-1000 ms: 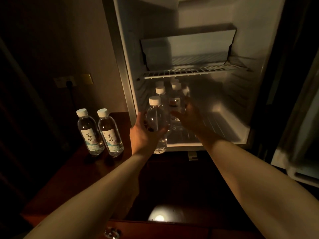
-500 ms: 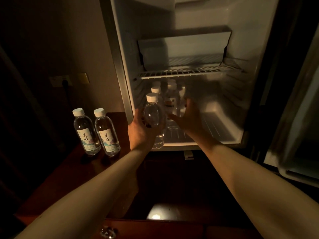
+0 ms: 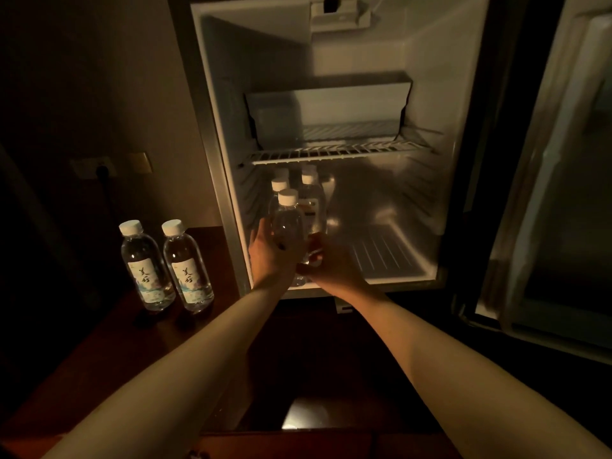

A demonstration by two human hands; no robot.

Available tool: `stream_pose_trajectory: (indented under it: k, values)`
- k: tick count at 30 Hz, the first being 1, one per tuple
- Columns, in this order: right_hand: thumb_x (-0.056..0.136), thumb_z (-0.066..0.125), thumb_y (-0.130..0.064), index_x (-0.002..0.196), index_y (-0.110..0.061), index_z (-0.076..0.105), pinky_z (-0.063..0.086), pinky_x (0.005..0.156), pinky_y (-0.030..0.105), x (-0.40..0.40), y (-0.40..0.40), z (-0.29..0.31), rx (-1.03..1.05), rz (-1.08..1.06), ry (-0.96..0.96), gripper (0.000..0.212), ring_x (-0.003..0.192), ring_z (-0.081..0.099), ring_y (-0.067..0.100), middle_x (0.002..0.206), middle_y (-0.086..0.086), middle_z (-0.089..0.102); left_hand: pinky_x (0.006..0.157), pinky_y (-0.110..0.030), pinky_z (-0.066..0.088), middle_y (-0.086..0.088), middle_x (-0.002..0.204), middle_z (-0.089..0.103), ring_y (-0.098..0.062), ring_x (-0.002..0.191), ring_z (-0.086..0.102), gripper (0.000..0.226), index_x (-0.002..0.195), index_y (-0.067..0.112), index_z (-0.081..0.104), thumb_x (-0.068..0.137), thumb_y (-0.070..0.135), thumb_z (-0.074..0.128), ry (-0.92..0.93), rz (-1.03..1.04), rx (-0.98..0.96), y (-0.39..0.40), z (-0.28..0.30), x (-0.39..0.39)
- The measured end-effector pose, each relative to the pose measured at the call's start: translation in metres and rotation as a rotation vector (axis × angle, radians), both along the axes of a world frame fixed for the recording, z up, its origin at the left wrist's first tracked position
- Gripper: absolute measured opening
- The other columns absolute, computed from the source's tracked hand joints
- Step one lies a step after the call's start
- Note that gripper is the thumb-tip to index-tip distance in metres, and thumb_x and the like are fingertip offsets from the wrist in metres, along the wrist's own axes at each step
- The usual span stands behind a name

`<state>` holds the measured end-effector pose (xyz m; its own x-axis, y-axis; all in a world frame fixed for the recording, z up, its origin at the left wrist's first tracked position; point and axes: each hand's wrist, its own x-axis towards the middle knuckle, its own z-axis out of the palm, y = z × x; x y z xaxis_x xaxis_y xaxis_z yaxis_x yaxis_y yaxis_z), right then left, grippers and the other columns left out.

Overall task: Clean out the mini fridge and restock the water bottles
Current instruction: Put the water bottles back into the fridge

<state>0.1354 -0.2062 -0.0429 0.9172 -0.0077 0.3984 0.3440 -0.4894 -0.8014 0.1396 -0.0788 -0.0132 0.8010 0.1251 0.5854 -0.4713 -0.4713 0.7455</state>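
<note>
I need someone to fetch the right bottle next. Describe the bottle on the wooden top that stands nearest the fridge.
Start at the open mini fridge and look left of its lower edge, to the dark wooden top. Two capped water bottles stand there side by side. The one wanted is the right-hand bottle, closest to the fridge frame; unlike the bottle in the hands, nobody touches it.

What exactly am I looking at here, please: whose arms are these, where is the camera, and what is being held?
No machine: these are a person's bare arms, filmed by a camera worn on their head, looking forward and down. Before them stands an open mini fridge with a wire shelf. The left hand grips a clear water bottle at the fridge's front edge; the right hand curls around its lower part. More bottles stand behind it inside. Two labelled bottles wait on the dark wooden cabinet top at left.
</note>
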Motion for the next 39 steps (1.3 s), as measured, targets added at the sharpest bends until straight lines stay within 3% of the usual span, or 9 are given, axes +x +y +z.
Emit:
stream_pose_trajectory:
  k: [5,10,15,19,24,28,34,37,39]
  values:
    - [0.079,0.079,-0.033,0.106,-0.024,0.061,0.057,0.082,0.035,0.014,0.009,0.003,-0.075,-0.014,0.014,0.033,0.086,0.064,0.008,0.093,-0.009,0.066,0.088,-0.031,0.048,0.003,0.113,0.055,-0.017,0.108,0.054,0.050,0.132,0.014,0.048,0.093,0.040,0.064,-0.020,-0.035,0.146,0.011,-0.004,0.003]
    - [0.085,0.075,-0.023,0.103,-0.021,0.063,0.057,0.083,0.035,0.015,0.016,0.001,-0.089,-0.076,-0.040,0.022,0.086,0.065,0.006,0.091,-0.011,0.067,0.087,-0.036,0.053,-0.007,0.123,0.057,-0.022,0.107,0.058,0.061,0.142,0.015,0.038,0.092,0.039,0.064,0.001,-0.032,0.302,0.020,-0.012,-0.001]
    - [0.090,0.066,-0.014,0.121,-0.008,0.058,0.053,0.087,0.036,0.010,0.019,0.010,-0.149,-0.095,-0.043,0.033,0.100,0.065,0.024,0.110,0.009,0.067,0.085,-0.042,0.056,-0.010,0.125,0.056,-0.027,0.106,0.062,0.048,0.133,0.019,0.039,0.093,0.036,0.060,0.035,-0.047,0.350,0.024,-0.015,-0.017]
    - [0.091,0.069,-0.028,0.116,-0.013,0.061,0.053,0.079,0.030,-0.001,0.030,0.015,-0.089,-0.079,-0.072,0.030,0.090,0.067,0.018,0.102,0.003,0.072,0.080,-0.035,0.053,-0.008,0.125,0.056,-0.028,0.103,0.063,0.043,0.131,0.021,0.043,0.095,0.041,0.056,0.071,-0.003,0.419,0.036,-0.010,-0.035]
    - [0.082,0.077,-0.030,0.125,-0.015,0.054,0.051,0.092,0.037,-0.016,0.045,0.015,-0.055,-0.143,-0.073,0.051,0.100,0.061,0.014,0.113,-0.004,0.065,0.075,-0.032,0.051,-0.004,0.115,0.061,-0.020,0.097,0.060,0.039,0.123,0.018,0.054,0.093,0.042,0.059,0.105,0.001,0.427,0.067,-0.006,-0.059]
    - [0.088,0.068,-0.025,0.119,-0.019,0.052,0.050,0.086,0.034,-0.031,0.048,0.017,-0.120,-0.199,0.050,0.035,0.096,0.056,0.014,0.108,-0.005,0.059,0.083,-0.039,0.051,-0.002,0.114,0.055,-0.021,0.099,0.056,0.038,0.121,0.015,0.053,0.093,0.040,0.059,0.146,0.052,0.580,0.095,-0.002,-0.079]
    - [0.091,0.066,-0.024,0.118,-0.022,0.056,0.047,0.072,0.022,-0.054,0.066,0.017,-0.327,-0.049,0.103,0.029,0.095,0.057,0.011,0.106,-0.008,0.057,0.082,-0.039,0.054,0.001,0.115,0.054,-0.016,0.099,0.055,0.036,0.121,0.018,0.050,0.093,0.040,0.057,0.128,0.140,0.775,0.128,-0.011,-0.097]
    - [0.091,0.065,-0.027,0.120,-0.024,0.054,0.053,0.085,0.034,-0.060,0.085,0.021,-0.374,0.052,0.110,0.031,0.100,0.059,0.013,0.112,-0.006,0.060,0.082,-0.039,0.053,0.000,0.120,0.053,-0.020,0.107,0.056,0.038,0.122,0.018,0.049,0.092,0.041,0.058,0.126,0.183,0.835,0.142,-0.016,-0.102]
    - [0.093,0.063,-0.031,0.125,-0.021,0.051,0.050,0.083,0.032,-0.063,0.099,0.023,-0.345,0.124,0.137,0.036,0.102,0.059,0.014,0.115,-0.003,0.059,0.078,-0.036,0.051,0.000,0.120,0.054,-0.020,0.106,0.057,0.039,0.123,0.019,0.049,0.093,0.042,0.057,0.134,0.214,0.853,0.152,-0.018,-0.103]
